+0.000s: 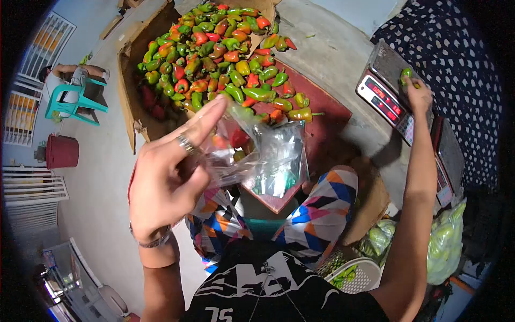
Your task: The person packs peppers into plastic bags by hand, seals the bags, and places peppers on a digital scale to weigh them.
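My left hand (pixel 169 172) is raised in the middle, wearing a ring and a bracelet. Its index finger points up, and the fingers grip a clear plastic bag (pixel 230 166) with a few red and green peppers showing through. Over on the right, my right hand (pixel 419 97) holds a green pepper (pixel 405 76) above the metal plate of a digital scale (pixel 383 96) with lit red digits. More clear plastic (pixel 281 161) lies on the red board (pixel 322 107) behind the bag.
A large heap of red and green peppers (pixel 214 59) fills an opened cardboard box (pixel 126 96). A second scale (pixel 448 161) stands beside the first. Filled plastic bags (pixel 446 241) and a white basket (pixel 359 273) sit at lower right. A person (pixel 67 80) sits on a teal chair (pixel 80 99).
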The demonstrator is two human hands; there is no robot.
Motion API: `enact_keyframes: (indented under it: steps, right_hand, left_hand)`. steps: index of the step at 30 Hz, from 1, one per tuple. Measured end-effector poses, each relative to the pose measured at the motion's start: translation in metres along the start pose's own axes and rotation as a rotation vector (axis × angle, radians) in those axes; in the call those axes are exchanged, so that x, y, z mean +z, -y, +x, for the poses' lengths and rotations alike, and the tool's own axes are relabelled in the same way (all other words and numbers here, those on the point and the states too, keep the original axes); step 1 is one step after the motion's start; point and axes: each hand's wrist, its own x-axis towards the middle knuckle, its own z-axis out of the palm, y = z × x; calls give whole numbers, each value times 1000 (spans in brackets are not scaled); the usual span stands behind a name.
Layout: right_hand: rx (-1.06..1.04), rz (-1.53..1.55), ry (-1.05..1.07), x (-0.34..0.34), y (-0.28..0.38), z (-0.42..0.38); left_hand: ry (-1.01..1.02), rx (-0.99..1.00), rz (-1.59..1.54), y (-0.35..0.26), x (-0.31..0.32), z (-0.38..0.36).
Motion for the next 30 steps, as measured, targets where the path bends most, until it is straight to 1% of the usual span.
enact_keyframes:
  steps: [1,3,6,7,9,10,13,14,17,18,20,22,23,25,26,29,30]
  right_hand:
    - [90,-142,16,13,-9,22]
    - [117,-174,64,40,-28,63]
    - [252,-136,136,30,7,51]
    - [146,-169,235,42,-8,71]
    - [216,-185,254,67,-21,94]
    - [215,-165,211,72,-25,98]
    - [274,-176,178,78,-23,102]
    - [249,-183,125,79,-23,99]
    - [92,-223,82,77,-22,86]
    - [131,21,86,72,-16,78]
    - [204,507,89,60,8,50]
    - [269,1435,422,-1,67,-30]
    - [195,1747,729,-29,80,-65]
    - [52,2105,901,-91,124,-161]
    - [38,2206,1037,-114,139,-200]
    - [-420,2434,1450,-147,174,-296]
    - [-185,2361,1531,-159,180,-322]
  left_hand:
    - [-38,-13,-4,2,0,1]
    - [-61,-38,7,8,0,5]
    - [-73,-67,4,14,4,11]
    - [-66,-87,3,15,4,13]
    - [-53,-127,1,18,5,15]
    - [-57,-129,-8,21,6,16]
    - [-51,-145,-6,26,7,16]
    - [-47,-130,0,29,8,16]
    - [-37,-64,19,39,13,15]
    - [-27,-54,21,40,13,16]
    - [35,-98,0,34,14,15]
    - [51,-114,-33,31,19,13]
    - [54,-116,-52,30,24,13]
    - [65,-78,-62,24,32,9]
    - [67,-46,-53,22,35,8]
    - [84,28,-76,16,45,0]
    - [70,77,-83,18,50,-1]
